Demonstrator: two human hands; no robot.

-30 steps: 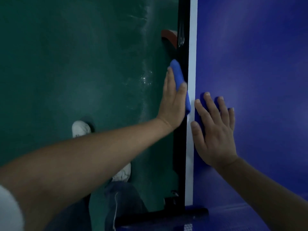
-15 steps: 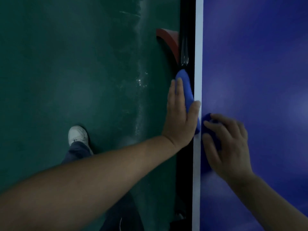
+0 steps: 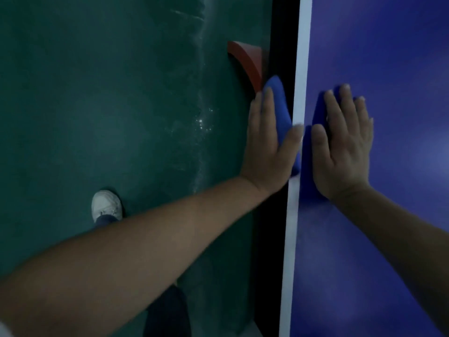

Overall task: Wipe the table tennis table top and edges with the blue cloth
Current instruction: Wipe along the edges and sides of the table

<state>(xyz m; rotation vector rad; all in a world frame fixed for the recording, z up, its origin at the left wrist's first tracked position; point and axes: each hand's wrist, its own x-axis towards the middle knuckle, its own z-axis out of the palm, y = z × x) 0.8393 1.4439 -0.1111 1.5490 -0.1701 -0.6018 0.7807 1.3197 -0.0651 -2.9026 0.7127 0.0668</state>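
The blue table tennis table top (image 3: 393, 69) fills the right side, with a white line (image 3: 302, 57) along its border and a black side edge (image 3: 279, 32) below it. The blue cloth (image 3: 279, 105) is draped over this border. My left hand (image 3: 267, 147) presses the hanging part of the cloth flat against the side edge with straight fingers, and its thumb reaches over the white line. My right hand (image 3: 342, 147) lies flat with spread fingers on the part of the cloth that rests on the table top.
A dark green floor (image 3: 97, 93) with pale scuff marks lies to the left. A red curved piece (image 3: 250, 59) sits on the floor under the table's edge, just beyond the cloth's tip. My white shoe (image 3: 105, 205) and a dark trouser leg (image 3: 167, 312) show below.
Both hands have slid forward along the table's edge with the cloth, nearer the red piece. My right hand's fingers, curled half a second ago, now lie flat again.
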